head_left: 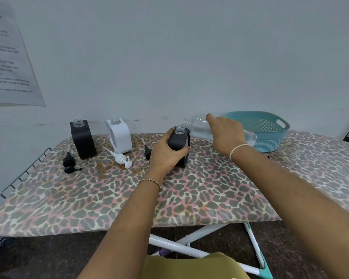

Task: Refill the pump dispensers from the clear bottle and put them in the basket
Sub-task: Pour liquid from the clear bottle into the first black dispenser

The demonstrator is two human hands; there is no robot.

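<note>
I am watching the left hand (165, 152) wrapping closed around the near black dispenser (179, 144), pinning it upright on the leopard-print ironing board (169, 198), which I judge is there to steady it while liquid goes in. Its clear threaded neck is standing open just above that grip, with no pump fitted. Just right of it the right hand (227, 133) is clamping the clear bottle (197, 126) around its middle and tipping it almost flat, its open mouth hanging just above and beside the dispenser's neck; the liquid is sitting low in the bottle, and I cannot tell whether any is flowing yet. Immediately left of the held dispenser a black pump (147, 151) is lying on the cover, probably its own, kept close for refitting. Farther left a white pump (121, 158) is lying in front of the white dispenser (119, 135), and beyond that another black pump (69, 163) is resting beside the second black dispenser (83, 138), both bottles uncapped and waiting. Behind the right hand, against the wall, the teal basket (270, 135) is sitting with no dispenser visible in it, so I judge the refilling is only beginning.
</note>
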